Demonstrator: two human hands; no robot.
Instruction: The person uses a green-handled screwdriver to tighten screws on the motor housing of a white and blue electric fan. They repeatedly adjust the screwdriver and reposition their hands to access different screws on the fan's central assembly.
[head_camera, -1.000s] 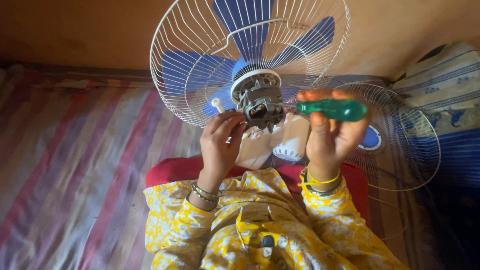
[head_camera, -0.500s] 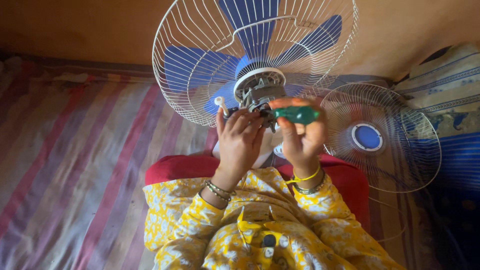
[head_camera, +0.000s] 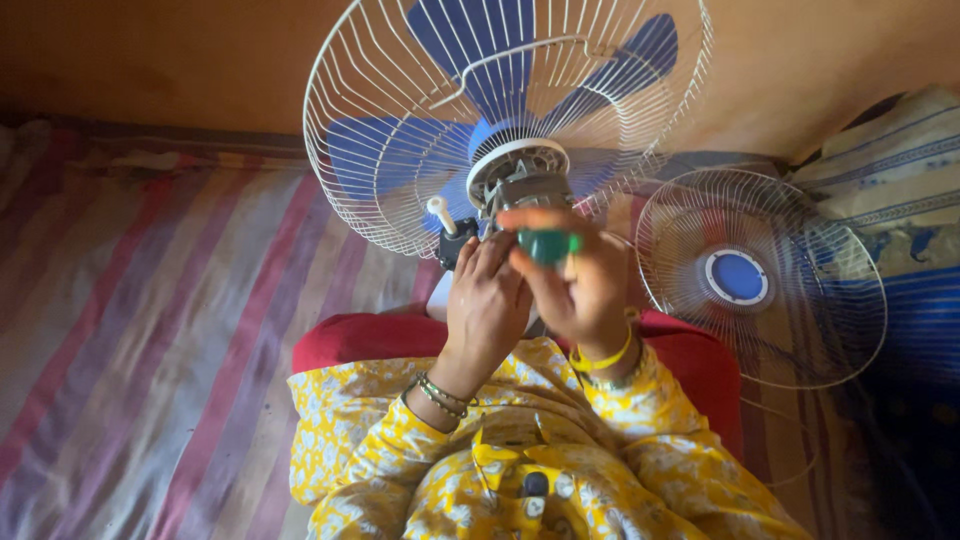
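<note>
Since half a second ago the 2 hands have drawn closer together under the motor, and the screwdriver has swung from lying sideways to pointing nearly end-on at the camera. The striped mat (head_camera: 150, 330) covers the floor on the left. The fan (head_camera: 500, 120), with its white rear cage and 3 blue blades showing through the wires, is tipped back against the lap so its motor (head_camera: 520, 180) faces up within reach. A loose front grille (head_camera: 760, 280) lies to the right, set apart, which leaves the blades uncovered. The left hand (head_camera: 485, 305) cups the black part just below the motor, seemingly to steady it. The right hand (head_camera: 580, 285) is clamped around the green screwdriver (head_camera: 548, 245), its tip hidden. A small white knob (head_camera: 438, 210) sticks out left of the motor.
</note>
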